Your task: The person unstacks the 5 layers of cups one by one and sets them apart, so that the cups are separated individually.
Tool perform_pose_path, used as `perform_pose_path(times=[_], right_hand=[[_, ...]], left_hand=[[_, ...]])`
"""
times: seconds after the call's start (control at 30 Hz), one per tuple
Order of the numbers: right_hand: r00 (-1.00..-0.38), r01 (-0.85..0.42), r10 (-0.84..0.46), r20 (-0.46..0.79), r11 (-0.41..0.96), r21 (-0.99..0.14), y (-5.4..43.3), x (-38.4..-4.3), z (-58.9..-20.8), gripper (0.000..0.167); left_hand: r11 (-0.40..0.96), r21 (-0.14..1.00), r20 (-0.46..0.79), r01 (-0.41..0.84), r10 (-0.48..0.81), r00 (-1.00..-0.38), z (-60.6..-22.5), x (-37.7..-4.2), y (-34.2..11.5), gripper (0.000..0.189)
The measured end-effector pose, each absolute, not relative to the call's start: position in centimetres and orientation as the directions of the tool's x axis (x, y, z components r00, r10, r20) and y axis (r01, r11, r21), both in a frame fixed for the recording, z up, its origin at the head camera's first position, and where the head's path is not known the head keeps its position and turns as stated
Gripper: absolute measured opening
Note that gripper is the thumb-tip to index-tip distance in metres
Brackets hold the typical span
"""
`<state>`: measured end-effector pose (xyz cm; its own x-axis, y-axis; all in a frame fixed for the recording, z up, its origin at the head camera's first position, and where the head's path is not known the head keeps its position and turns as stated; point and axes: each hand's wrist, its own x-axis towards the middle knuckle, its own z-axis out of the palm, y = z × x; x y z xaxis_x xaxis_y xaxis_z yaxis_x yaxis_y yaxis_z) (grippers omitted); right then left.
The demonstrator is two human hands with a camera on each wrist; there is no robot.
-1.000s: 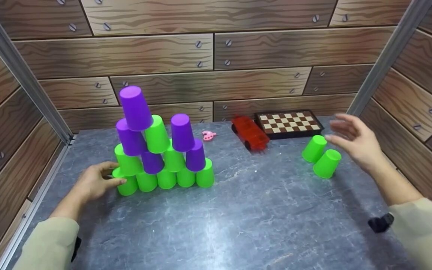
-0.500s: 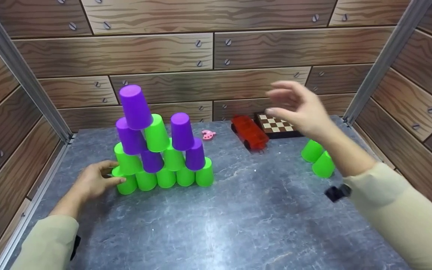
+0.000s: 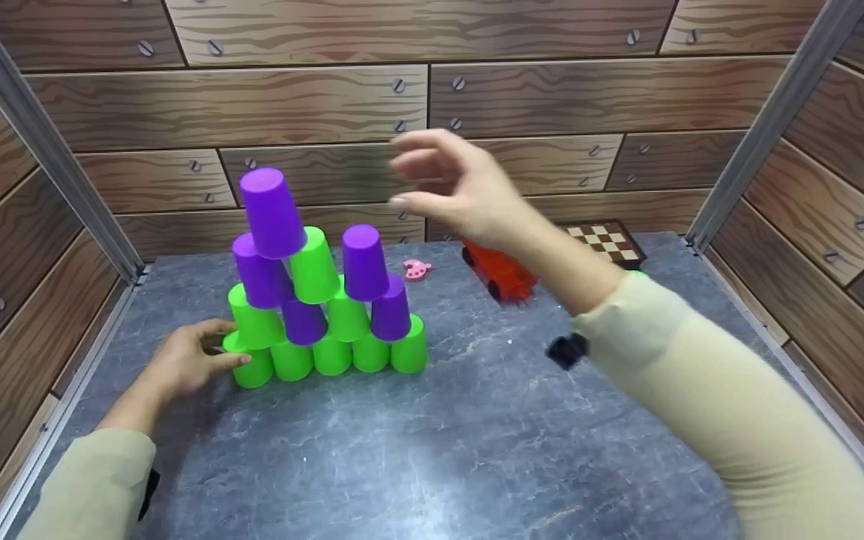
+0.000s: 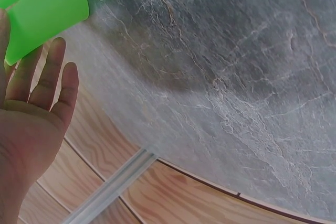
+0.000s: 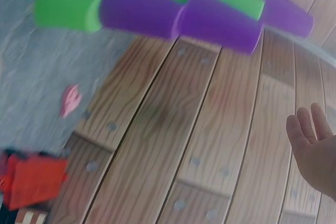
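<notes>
On the left of the table stands a pyramid of upside-down green and purple cups; a single purple cup (image 3: pixel 273 214) tops its left side. My left hand (image 3: pixel 188 356) holds the bottom-left green cup (image 3: pixel 254 369) between thumb and fingers, which the left wrist view shows beside the green wall (image 4: pixel 50 17). My right hand (image 3: pixel 469 184) is in the air, right of the third row's right purple cup (image 3: pixel 364 262), with fingers loosely bent and nothing in them. In the right wrist view this purple cup (image 5: pixel 220 22) is apart from the hand (image 5: pixel 315 153).
Behind my right forearm, a red toy car (image 3: pixel 503 274) and a checkered board (image 3: pixel 604 241) are partly hidden. A small pink piece (image 3: pixel 417 269) lies near the back wall. Only a sliver of a green cup (image 3: pixel 635 273) shows above my right sleeve. Wood-patterned walls enclose the table.
My right hand has swept left and up from the two loose green cups toward the pyramid, and my sleeve now covers most of them. My left hand and the pyramid stay put.
</notes>
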<state>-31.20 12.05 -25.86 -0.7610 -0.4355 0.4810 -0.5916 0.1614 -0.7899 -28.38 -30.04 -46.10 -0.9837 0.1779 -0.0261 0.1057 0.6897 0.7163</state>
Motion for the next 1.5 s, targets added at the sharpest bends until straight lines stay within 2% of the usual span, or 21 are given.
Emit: perform_pose_path(times=[0.3,0.67,1.07,1.5], right_hand=[[-0.705,-0.628,-0.495,0.508,0.104,-0.771,5.1,-31.5,-25.9,0.059],[-0.754,-0.557,-0.496,0.430,0.136,-0.819,0.5,-31.8,-27.3,0.066],[-0.783,-0.537,-0.468,0.410,0.175,-0.825,-0.5,-32.1,-28.2,0.058],[-0.731,-0.602,-0.457,0.506,0.085,-0.794,0.9,-31.4,-27.8,0.052]], left_hand=[[0.681,0.723,-0.025,0.111,0.187,-0.982,-46.2,-27.9,-30.1,0.062],[0.687,0.718,-0.026,0.110,0.184,-0.983,-45.7,-28.2,-29.7,0.063],[0.675,0.730,-0.019,0.107,0.176,-0.984,-45.7,-28.4,-29.6,0.061],[0.685,0.721,-0.021,0.106,0.175,-0.984,-46.3,-28.5,-30.0,0.063]])
